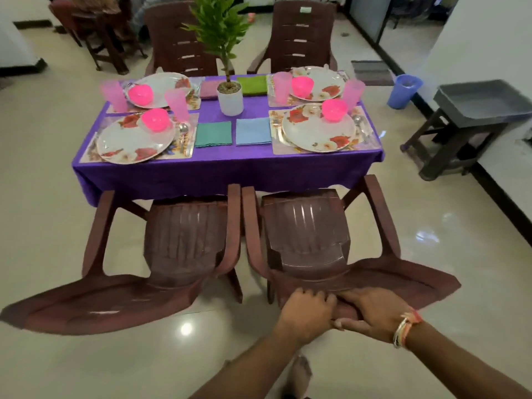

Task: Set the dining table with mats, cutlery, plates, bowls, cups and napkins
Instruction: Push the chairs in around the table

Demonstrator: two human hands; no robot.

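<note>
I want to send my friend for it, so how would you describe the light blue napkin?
Find the purple-clothed table with a potted plant in its middle. On the plant's near side two folded napkins lie side by side between the near left plate and near right plate. The light blue napkin is the right one; its neighbour, the teal napkin, is greener and darker.

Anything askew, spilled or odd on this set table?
Nothing stands out. Each white floral plate carries a pink plastic bowl, the folded napkins lie flat on the purple tablecloth, and nothing is spilled. The left hand and right hand grip the backrest of the near-right brown plastic chair.
</note>
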